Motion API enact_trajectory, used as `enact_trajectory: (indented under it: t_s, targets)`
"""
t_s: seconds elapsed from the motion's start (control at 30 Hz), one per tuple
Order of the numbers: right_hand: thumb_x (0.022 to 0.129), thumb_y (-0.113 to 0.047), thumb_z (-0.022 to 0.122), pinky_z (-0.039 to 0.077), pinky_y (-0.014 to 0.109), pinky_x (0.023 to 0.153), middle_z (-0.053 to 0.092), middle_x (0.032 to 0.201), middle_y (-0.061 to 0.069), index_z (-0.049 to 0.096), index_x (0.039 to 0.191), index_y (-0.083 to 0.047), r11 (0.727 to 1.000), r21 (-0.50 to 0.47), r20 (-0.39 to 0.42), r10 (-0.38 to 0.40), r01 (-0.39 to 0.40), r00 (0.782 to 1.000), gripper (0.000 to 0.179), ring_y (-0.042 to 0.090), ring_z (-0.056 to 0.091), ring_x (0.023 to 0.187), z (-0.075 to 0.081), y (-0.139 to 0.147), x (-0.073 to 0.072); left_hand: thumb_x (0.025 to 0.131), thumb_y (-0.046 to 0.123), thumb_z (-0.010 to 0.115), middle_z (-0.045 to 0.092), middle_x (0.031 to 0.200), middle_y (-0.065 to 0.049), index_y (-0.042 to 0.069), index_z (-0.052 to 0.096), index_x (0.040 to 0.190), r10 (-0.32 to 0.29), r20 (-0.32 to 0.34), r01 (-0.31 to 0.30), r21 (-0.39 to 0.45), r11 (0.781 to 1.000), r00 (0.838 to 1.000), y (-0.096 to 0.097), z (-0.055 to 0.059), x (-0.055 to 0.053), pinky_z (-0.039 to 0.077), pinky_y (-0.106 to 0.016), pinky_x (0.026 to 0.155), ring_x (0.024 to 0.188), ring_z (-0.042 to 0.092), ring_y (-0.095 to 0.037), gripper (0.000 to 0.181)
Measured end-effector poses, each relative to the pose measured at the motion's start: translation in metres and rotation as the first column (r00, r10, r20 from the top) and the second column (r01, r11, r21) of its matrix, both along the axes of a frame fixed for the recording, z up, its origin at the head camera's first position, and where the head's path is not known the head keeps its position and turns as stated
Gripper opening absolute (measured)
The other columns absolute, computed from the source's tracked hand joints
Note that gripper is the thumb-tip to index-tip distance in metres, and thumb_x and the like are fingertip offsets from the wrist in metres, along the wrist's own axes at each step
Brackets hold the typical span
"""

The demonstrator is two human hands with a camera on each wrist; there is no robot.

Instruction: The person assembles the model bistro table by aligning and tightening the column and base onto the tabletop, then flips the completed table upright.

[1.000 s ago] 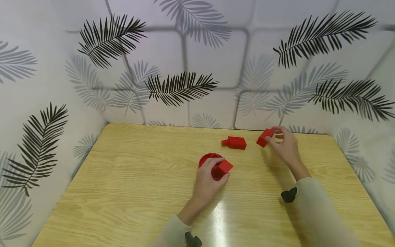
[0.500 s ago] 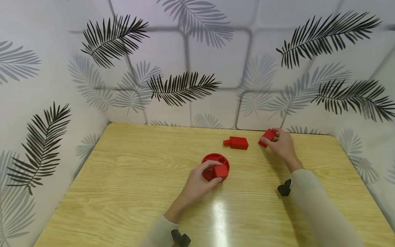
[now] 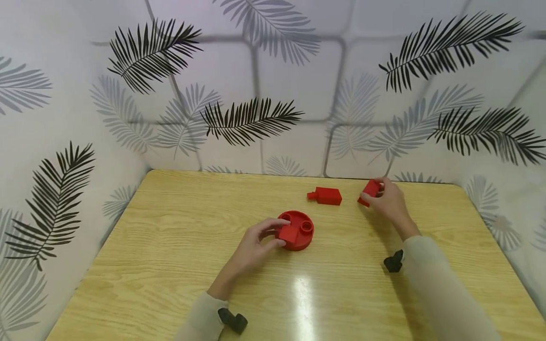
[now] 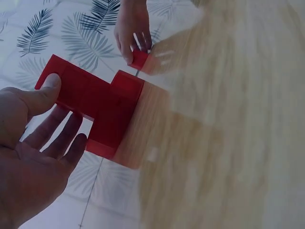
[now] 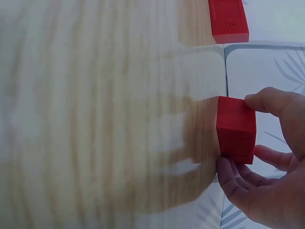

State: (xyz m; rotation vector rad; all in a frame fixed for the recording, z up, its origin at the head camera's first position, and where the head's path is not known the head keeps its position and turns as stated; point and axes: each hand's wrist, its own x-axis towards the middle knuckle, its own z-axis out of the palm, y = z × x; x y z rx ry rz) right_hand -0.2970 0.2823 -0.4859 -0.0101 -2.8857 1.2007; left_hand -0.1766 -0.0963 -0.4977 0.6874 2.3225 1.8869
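My left hand (image 3: 250, 245) holds a red rectangular block (image 3: 288, 234) between thumb and fingers. The block stands at the left part of a round red base (image 3: 304, 241), which has raised ring sockets on its top. In the left wrist view the block (image 4: 74, 86) appears sideways, its lower end at the base (image 4: 113, 114), the thumb on one face. At the table's back right, my right hand (image 3: 391, 202) grips a second red block (image 3: 369, 191), which is tilted in the head view. Thumb and fingertips hold this block (image 5: 236, 128) at its sides in the right wrist view.
Between the base and the back edge lies another red block (image 3: 327, 195), its narrow neck pointing left; raised marks show on it in the right wrist view. The wooden table (image 3: 183, 227) meets a leaf-patterned backdrop (image 3: 290, 137) behind and at both sides.
My left hand has moved left and lower with its block, from over the base's right side to its left part, uncovering two ring sockets. The right hand has shifted slightly, still holding its block.
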Motion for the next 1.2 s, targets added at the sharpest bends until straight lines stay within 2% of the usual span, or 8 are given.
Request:
enact_trajectory:
  t_s: [0.17, 0.3, 0.37, 0.47, 0.67, 0.87, 1.07, 1.2]
  targets:
    - [0.095, -0.022, 0.07, 0.055, 0.056, 0.092, 0.051, 0.135, 0.034, 0.037, 0.15, 0.009, 1.0, 0.023, -0.022, -0.006, 0.007, 1.0, 0.071, 0.048, 0.057, 0.116, 0.001, 0.001, 0.007, 0.087, 0.005, 0.082, 0.064, 0.131, -0.005, 0.007, 0.065, 0.132, 0.034, -0.072, -0.034, 0.005, 0.999, 0.997, 0.002, 0.0, 0.001, 0.052, -0.045, 0.104, 0.122, 0.061, -0.024, 0.049]
    - [0.093, -0.019, 0.071, 0.055, 0.057, 0.089, 0.049, 0.134, 0.033, 0.039, 0.149, 0.008, 0.999, 0.05, -0.074, -0.012, 0.016, 0.997, 0.07, 0.047, 0.055, 0.114, 0.0, 0.003, 0.013, 0.078, 0.013, 0.091, 0.063, 0.121, -0.004, 0.01, 0.067, 0.125, 0.135, -0.14, -0.141, -0.029, 0.99, 0.981, 0.012, 0.001, 0.005, 0.057, -0.042, 0.096, 0.111, 0.062, -0.022, 0.053]
    - [0.092, -0.019, 0.071, 0.055, 0.054, 0.088, 0.049, 0.134, 0.032, 0.04, 0.149, 0.007, 0.999, 0.042, -0.098, -0.02, 0.024, 0.995, 0.07, 0.047, 0.055, 0.112, 0.0, 0.003, 0.017, 0.078, 0.016, 0.092, 0.062, 0.118, -0.003, 0.01, 0.067, 0.122, 0.18, -0.147, -0.189, -0.048, 0.981, 0.973, 0.017, 0.002, 0.007, 0.058, -0.04, 0.093, 0.107, 0.062, -0.02, 0.051]
    - [0.091, -0.017, 0.071, 0.054, 0.049, 0.086, 0.049, 0.133, 0.03, 0.043, 0.149, 0.006, 0.999, 0.023, -0.14, -0.029, 0.032, 0.99, 0.068, 0.044, 0.053, 0.111, -0.001, 0.004, 0.023, 0.08, 0.013, 0.09, 0.063, 0.118, -0.003, 0.007, 0.067, 0.122, 0.21, -0.14, -0.219, -0.051, 0.974, 0.968, 0.021, 0.002, 0.009, 0.059, -0.04, 0.092, 0.106, 0.063, -0.019, 0.048]
    - [0.091, -0.013, 0.062, 0.051, 0.037, 0.079, 0.048, 0.141, 0.027, 0.045, 0.151, 0.0, 0.995, -0.1, -0.162, -0.022, 0.005, 0.987, 0.063, 0.041, 0.05, 0.114, -0.001, 0.004, 0.037, 0.086, 0.001, 0.08, 0.066, 0.125, -0.005, 0.003, 0.065, 0.132, 0.211, -0.11, -0.212, 0.001, 0.977, 0.971, 0.016, 0.001, 0.005, 0.057, -0.045, 0.097, 0.113, 0.066, -0.023, 0.049]
    - [0.094, -0.008, 0.052, 0.051, 0.022, 0.07, 0.051, 0.147, 0.018, 0.05, 0.151, -0.013, 0.951, -0.307, -0.144, -0.085, 0.037, 0.986, 0.058, 0.032, 0.054, 0.106, -0.005, 0.0, 0.057, 0.089, -0.002, 0.074, 0.067, 0.127, -0.005, 0.007, 0.066, 0.131, 0.179, -0.017, -0.179, 0.036, 0.983, 0.984, 0.008, 0.001, -0.005, 0.053, -0.044, 0.102, 0.115, 0.066, -0.024, 0.044]
    - [0.099, -0.012, 0.064, 0.051, 0.012, 0.077, 0.059, 0.138, 0.021, 0.052, 0.147, -0.006, 0.927, -0.374, -0.202, -0.07, -0.011, 0.977, 0.05, 0.012, 0.057, 0.104, -0.008, -0.005, 0.074, 0.09, 0.003, 0.078, 0.068, 0.124, -0.005, 0.011, 0.067, 0.128, 0.125, 0.059, -0.128, 0.052, 0.99, 0.99, 0.002, 0.002, -0.017, 0.052, -0.038, 0.103, 0.116, 0.065, -0.023, 0.04]
    - [0.096, -0.015, 0.073, 0.053, 0.013, 0.081, 0.059, 0.133, 0.019, 0.056, 0.14, -0.001, 0.913, -0.405, -0.205, -0.043, -0.045, 0.978, 0.049, 0.01, 0.06, 0.103, -0.006, -0.009, 0.08, 0.089, 0.006, 0.08, 0.068, 0.123, -0.007, 0.01, 0.068, 0.126, 0.112, 0.087, -0.119, 0.077, 0.99, 0.99, 0.002, 0.001, -0.021, 0.053, -0.036, 0.103, 0.116, 0.064, -0.026, 0.039]
